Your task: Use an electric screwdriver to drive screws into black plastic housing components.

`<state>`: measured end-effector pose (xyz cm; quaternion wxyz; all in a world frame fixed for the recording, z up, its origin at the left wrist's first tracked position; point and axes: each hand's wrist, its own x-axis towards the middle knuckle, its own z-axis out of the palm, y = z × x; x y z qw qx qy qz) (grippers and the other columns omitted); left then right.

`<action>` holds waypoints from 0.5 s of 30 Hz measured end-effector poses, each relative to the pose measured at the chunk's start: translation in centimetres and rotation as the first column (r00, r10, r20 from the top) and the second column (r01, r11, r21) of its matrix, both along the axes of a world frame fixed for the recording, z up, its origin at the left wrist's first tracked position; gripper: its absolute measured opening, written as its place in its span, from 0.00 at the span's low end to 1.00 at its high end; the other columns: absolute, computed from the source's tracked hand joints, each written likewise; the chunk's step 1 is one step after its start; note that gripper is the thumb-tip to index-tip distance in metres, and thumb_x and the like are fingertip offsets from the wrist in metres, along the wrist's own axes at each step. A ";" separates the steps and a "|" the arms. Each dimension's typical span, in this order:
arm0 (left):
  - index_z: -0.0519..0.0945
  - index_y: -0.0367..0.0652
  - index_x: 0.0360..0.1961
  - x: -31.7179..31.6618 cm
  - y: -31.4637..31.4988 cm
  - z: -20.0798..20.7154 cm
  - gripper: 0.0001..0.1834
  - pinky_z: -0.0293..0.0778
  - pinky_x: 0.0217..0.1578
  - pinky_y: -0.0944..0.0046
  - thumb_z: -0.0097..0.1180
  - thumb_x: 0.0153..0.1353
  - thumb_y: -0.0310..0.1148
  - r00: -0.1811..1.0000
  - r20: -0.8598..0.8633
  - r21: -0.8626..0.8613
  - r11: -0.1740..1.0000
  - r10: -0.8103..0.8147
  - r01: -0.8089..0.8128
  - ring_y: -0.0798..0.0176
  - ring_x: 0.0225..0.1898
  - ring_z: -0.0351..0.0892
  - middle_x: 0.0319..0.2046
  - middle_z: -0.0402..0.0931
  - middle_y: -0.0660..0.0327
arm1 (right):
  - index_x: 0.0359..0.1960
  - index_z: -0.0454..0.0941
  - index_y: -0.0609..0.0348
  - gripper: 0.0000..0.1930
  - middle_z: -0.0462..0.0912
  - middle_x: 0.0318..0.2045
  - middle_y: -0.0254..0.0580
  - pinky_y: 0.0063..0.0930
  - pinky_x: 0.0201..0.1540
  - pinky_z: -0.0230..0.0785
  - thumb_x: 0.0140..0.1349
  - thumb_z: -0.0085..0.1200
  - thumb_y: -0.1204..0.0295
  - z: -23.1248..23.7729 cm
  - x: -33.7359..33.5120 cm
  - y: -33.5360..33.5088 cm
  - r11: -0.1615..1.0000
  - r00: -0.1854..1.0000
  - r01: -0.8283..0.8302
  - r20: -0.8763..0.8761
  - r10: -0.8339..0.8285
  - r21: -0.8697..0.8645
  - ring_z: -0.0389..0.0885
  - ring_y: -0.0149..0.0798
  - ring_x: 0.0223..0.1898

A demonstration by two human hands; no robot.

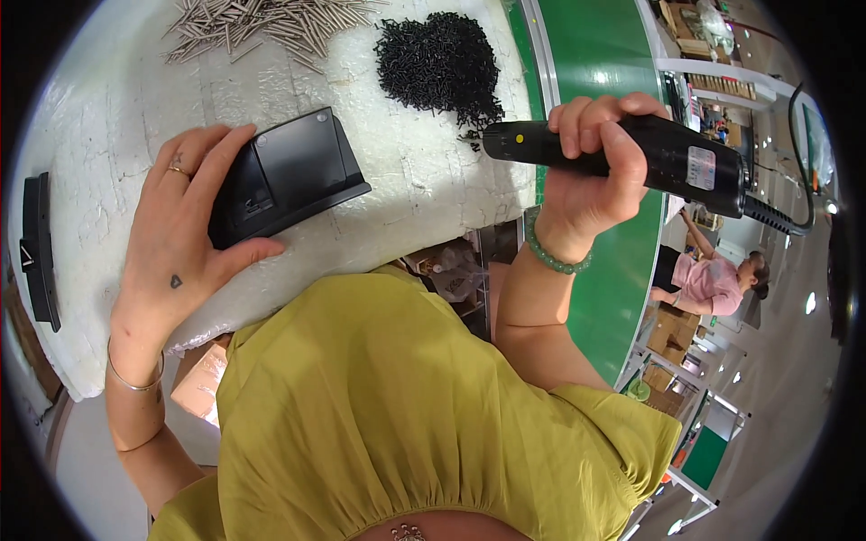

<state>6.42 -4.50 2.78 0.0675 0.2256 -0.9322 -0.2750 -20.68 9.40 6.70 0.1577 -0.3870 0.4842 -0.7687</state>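
Note:
My left hand (185, 212) grips the left side of a black plastic housing (307, 162), fingers over its far edge and thumb along its near edge. The housing has a smooth panel, a recess and a raised lip, and rests on the wrapped white work surface (406, 194). In my right hand (600, 162) is a black electric screwdriver (681, 160), held almost level, its nose pointing left. Its bit end is beside the near edge of a heap of small black screws (437, 63). A cable leaves its rear end.
A pile of thin metal pins (262, 22) lies at the far side. Near the left edge rests a long black plastic piece (38, 252). A green conveyor belt (595, 270) runs along the right. Beyond it stands a person in pink (708, 279) near shelves.

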 end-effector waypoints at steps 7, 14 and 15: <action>0.78 0.41 0.43 -5.7 -0.3 1.1 0.27 0.64 0.55 0.52 0.69 0.38 0.32 0.931 -0.313 -0.200 0.971 -0.187 0.128 0.49 0.54 0.67 0.46 0.72 0.57 | 0.42 0.65 0.61 0.16 0.65 0.16 0.38 0.30 0.22 0.61 0.50 0.46 0.77 0.7 0.0 0.4 0.996 0.997 -0.075 -0.014 0.074 -0.054 0.61 0.31 0.14; 0.82 0.43 0.29 -15.6 0.3 -1.7 0.09 0.64 0.54 0.56 0.64 0.43 0.30 0.769 -0.422 -0.386 0.863 -0.480 0.327 0.59 0.48 0.70 0.30 0.75 0.64 | 0.47 0.64 0.57 0.18 0.64 0.16 0.36 0.32 0.25 0.62 0.52 0.45 0.74 2.0 0.4 -0.2 0.957 0.969 -0.246 -0.076 0.237 -0.155 0.60 0.31 0.14; 0.82 0.43 0.28 -16.0 0.1 -1.7 0.07 0.64 0.54 0.56 0.63 0.45 0.31 0.793 -0.349 -0.424 0.839 -0.499 0.340 0.60 0.47 0.70 0.28 0.76 0.65 | 0.47 0.64 0.57 0.18 0.64 0.16 0.36 0.32 0.25 0.62 0.52 0.45 0.74 2.2 0.2 -0.1 0.956 0.969 -0.245 -0.079 0.235 -0.161 0.60 0.31 0.14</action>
